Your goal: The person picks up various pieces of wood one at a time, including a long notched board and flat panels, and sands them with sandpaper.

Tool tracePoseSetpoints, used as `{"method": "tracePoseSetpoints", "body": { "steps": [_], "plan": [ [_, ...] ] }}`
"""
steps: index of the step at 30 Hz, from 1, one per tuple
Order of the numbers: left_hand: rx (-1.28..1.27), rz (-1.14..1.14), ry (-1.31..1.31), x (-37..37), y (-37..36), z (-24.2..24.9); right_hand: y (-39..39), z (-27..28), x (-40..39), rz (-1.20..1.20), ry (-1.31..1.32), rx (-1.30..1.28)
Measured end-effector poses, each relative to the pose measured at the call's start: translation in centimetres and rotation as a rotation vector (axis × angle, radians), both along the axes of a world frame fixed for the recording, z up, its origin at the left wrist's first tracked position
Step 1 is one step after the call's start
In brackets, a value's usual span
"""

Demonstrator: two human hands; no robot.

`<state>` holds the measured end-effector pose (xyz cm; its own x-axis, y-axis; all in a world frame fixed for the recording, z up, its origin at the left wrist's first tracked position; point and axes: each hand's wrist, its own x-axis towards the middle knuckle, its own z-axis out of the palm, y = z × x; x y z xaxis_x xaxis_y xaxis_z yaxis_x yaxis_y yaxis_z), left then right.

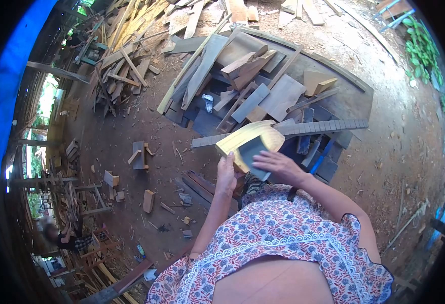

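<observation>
- At my far left there hangs a blue tarp (12,86); lower down on this side I see another person (75,242), small and well apart from my hands.
- Next comes a woodpile (115,90), loose planks and offcuts lying across one another on the brown floor (364,169).
- Nearer to me, one block (149,201) rests alone on the floor, with small chips scattered around it.
- A crumpled white scrap (208,103) lies among the dark pieces, beyond my hands.
- My left hand (226,175) is clamped on the near left edge of the yellow wood (232,144), with the thumb on the upper side.
- The yellow wood is in front of my body, roughly at the middle of my view; its far right end is rounded.
- A dark sheet (250,152) lies against the face of the yellow wood, partly under my right fingers.
- My right hand (279,166) lies over this sheet with extended fingers; I cannot tell if its thumb grips from below. The two hands are apart, but near.
- Behind the yellow wood, a long strip (329,125) with cross lines passes to both sides.
- Many boards (283,96) lie in disorder on the low table (351,104).
- A blue bar (320,161) lies near the table's close edge.
- At far right grows a green plant (420,48).
</observation>
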<state>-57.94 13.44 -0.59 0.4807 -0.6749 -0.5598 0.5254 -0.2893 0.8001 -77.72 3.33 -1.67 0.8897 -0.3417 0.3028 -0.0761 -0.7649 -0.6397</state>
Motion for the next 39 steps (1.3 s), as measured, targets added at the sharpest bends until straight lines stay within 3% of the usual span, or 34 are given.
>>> {"method": "tracePoseSetpoints", "body": {
  "steps": [5, 7, 9, 11, 13, 18, 23, 26, 29, 35, 39],
  "plan": [
    [0.062, -0.005, 0.076, 0.2, 0.0, 0.6, -3.6, -4.6, -3.8, -0.333, 0.281, -0.052],
    [0.04, 0.01, 0.167, 0.5, -0.2, 1.6, -2.9, -1.7, -2.9, -0.379, 0.252, -0.054],
    [0.026, 0.021, 0.257, 0.8, -0.2, 1.8, -1.0, 2.8, -1.3, -0.251, 0.082, -0.024],
    [0.001, 0.068, 0.362, 1.0, -0.1, 1.4, 0.5, 2.0, -0.3, -0.12, -0.017, -0.2],
    [-0.006, 0.07, 0.403, 1.2, 0.0, 1.3, 0.2, 1.7, -0.6, -0.108, -0.065, -0.184],
    [-0.003, 0.102, 0.48, 3.3, 0.4, 1.3, -3.7, -4.1, -2.6, -0.493, 0.101, -0.02],
    [-0.231, 0.056, 0.649, 8.9, -0.5, 3.2, -3.6, -2.3, -3.2, -0.668, 0.079, 0.082],
    [-0.324, 0.097, 0.515, 13.6, -5.0, 5.0, -1.9, -0.9, -2.5, -0.742, 0.035, 0.238],
    [-0.409, 0.146, 0.48, 21.7, -11.1, 1.7, -0.2, -0.8, -1.5, -0.84, 0.008, 0.333],
    [-0.494, 0.333, 0.671, 36.9, -22.6, -7.0, 2.0, 1.1, 1.0, -1.073, 0.017, 0.466],
    [-0.447, 0.383, 0.724, 41.3, -26.8, -9.6, 2.5, 1.7, 2.6, -1.201, 0.1, 0.504]
  ]
}}
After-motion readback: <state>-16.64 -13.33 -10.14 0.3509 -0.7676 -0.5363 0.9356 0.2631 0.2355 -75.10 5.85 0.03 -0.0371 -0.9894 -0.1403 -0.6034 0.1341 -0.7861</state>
